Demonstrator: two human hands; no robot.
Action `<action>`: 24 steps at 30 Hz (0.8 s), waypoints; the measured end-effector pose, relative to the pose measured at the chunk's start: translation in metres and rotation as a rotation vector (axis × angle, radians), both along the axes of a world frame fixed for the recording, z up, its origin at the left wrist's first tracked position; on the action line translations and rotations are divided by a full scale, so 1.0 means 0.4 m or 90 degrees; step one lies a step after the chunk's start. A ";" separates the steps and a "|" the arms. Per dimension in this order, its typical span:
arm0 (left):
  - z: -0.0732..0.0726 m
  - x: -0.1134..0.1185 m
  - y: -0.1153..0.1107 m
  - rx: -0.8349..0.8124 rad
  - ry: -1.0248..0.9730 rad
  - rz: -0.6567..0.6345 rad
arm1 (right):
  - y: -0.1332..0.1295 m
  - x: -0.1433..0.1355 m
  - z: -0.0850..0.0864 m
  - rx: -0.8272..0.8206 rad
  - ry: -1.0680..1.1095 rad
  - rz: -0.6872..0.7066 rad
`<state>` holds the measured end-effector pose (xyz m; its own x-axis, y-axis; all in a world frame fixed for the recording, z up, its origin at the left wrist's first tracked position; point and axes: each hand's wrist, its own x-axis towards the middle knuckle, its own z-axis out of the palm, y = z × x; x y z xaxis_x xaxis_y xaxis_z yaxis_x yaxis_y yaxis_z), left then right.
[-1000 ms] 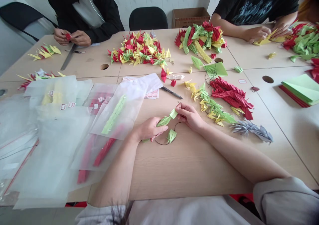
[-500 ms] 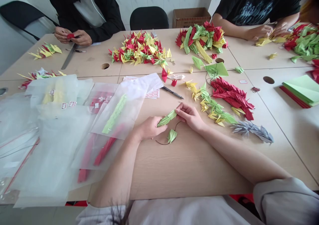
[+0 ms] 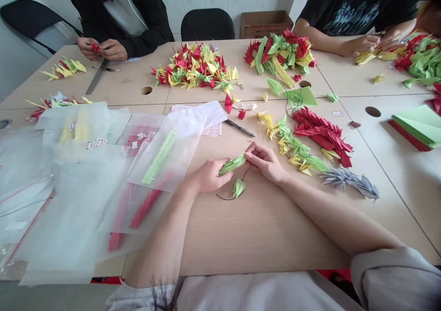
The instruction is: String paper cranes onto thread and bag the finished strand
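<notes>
A slim bundle of folded green paper (image 3: 233, 164) is held between my two hands, just above the table. My left hand (image 3: 211, 175) is closed around its left end. At its right end, the fingertips of my right hand (image 3: 264, 162) are pinched together on the tip. A dark thread (image 3: 245, 173) runs down from near my right fingers to a separate folded green paper piece (image 3: 238, 188) below. Part of this thread curves left across the wood. How the thread meets the bundle is hidden by my fingers.
Translucent bags (image 3: 86, 200) with folded paper strips cover the left side. Beyond my hands are a black pen (image 3: 240, 127) and a heap of paper cranes (image 3: 195, 66). Red strings (image 3: 322, 134) and a grey string (image 3: 351, 182) of folded paper lie right. Two co-workers sit opposite.
Both hands and the green bundle stay nearly in place, the bundle tilting slightly flatter. Across the table, one co-worker's fingers have shifted on a small red paper piece.
</notes>
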<state>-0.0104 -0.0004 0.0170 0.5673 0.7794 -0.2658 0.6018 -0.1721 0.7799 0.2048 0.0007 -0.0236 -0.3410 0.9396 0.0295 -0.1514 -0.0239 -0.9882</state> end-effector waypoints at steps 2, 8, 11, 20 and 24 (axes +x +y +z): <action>-0.002 0.002 0.000 0.012 0.009 -0.002 | -0.003 -0.002 0.002 0.024 -0.033 -0.001; -0.008 0.009 -0.003 0.021 0.011 -0.002 | -0.012 -0.015 0.008 0.021 -0.058 -0.008; -0.011 0.013 -0.006 -0.020 -0.024 0.018 | -0.011 -0.020 0.007 -0.005 -0.051 -0.014; -0.047 0.027 0.000 -0.425 -0.353 0.124 | 0.001 -0.017 0.009 0.011 -0.092 0.025; -0.054 0.010 0.020 -0.504 -0.398 0.187 | 0.019 0.005 0.004 0.091 -0.223 0.054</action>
<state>-0.0065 0.0076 -0.0047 0.5957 0.6400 -0.4853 -0.0116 0.6110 0.7916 0.2069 0.0084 -0.0219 -0.4294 0.9028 0.0258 0.1924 0.1194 -0.9740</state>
